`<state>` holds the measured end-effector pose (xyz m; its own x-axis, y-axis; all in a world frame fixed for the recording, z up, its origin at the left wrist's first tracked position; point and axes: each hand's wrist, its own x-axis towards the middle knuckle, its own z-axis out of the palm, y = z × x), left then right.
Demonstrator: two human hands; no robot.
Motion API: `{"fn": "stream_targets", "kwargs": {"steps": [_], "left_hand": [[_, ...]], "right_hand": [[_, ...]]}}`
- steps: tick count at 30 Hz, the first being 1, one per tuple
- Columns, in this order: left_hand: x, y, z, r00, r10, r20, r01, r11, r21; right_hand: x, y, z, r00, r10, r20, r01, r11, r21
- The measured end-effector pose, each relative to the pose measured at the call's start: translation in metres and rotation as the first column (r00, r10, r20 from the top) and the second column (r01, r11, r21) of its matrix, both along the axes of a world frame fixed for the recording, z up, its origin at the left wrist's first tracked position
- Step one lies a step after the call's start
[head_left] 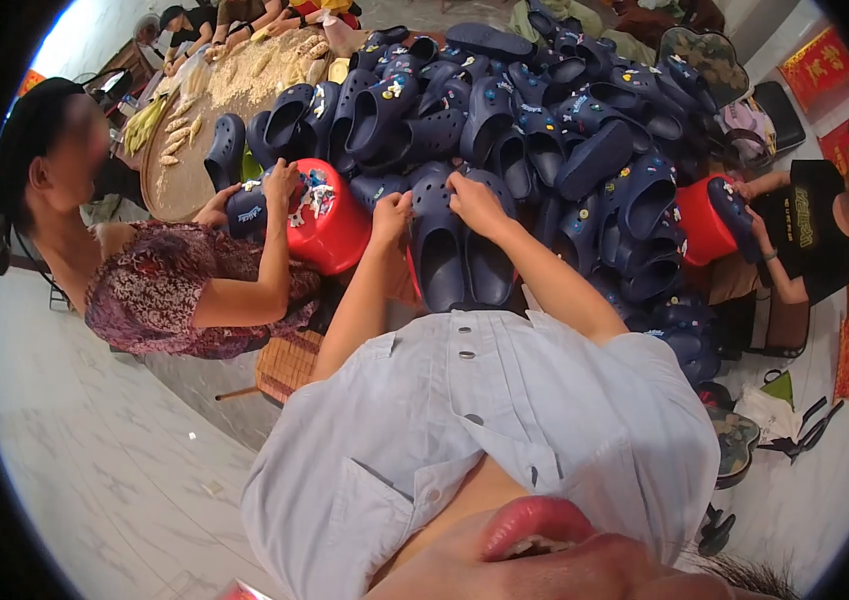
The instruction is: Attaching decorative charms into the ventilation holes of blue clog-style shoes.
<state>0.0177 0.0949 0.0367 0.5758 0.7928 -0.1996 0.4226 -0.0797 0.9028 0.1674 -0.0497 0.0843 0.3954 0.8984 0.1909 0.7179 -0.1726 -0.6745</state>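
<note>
Toes away from me, a pair of navy clogs with holes in their toes stands side by side in front of my chest: a left clog (437, 265) and a right clog (492, 268). My left hand (391, 216) is closed at the left clog's outer side; what its fingers hold, if anything, is too small to tell. My right hand (477, 204) has its fingers pinched together over the toes of the pair, where they meet. Whatever lies between those fingertips is hidden. Something red, mostly hidden, shows beneath the pair.
A large heap of navy clogs (535, 130) with small charms lies beyond. To the left, a person holds a clog beside a red bucket (330, 225) topped with charms. Another person at right holds a clog by a red bucket (707, 222). Corn covers a round tray (177, 195).
</note>
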Motion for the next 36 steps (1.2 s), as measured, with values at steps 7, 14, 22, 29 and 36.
{"fn": "stream_targets", "kwargs": {"steps": [7, 14, 22, 29, 36], "left_hand": [[-0.046, -0.07, 0.042, 0.942, -0.08, 0.326, 0.293, 0.667, -0.685], [-0.039, -0.112, 0.003, 0.905, -0.362, 0.225, 0.423, 0.699, -0.577], [-0.039, -0.123, -0.004, 0.869, -0.389, -0.306, 0.494, 0.63, 0.6], [-0.043, -0.13, -0.013, 0.871, -0.376, -0.316, 0.485, 0.559, 0.672], [-0.051, -0.135, -0.007, 0.885, -0.379, -0.269, 0.456, 0.598, 0.659]], "right_hand": [[-0.036, -0.078, 0.001, 0.945, 0.274, -0.176, -0.26, 0.96, 0.1], [-0.046, -0.117, -0.028, 0.983, 0.185, 0.008, -0.18, 0.963, -0.2], [-0.046, -0.12, -0.045, 0.961, 0.167, 0.222, -0.118, 0.969, -0.219], [-0.046, -0.127, -0.039, 0.966, 0.185, 0.179, -0.143, 0.965, -0.221], [-0.03, -0.122, 0.084, 0.948, 0.167, 0.271, -0.248, 0.921, 0.299]]}}
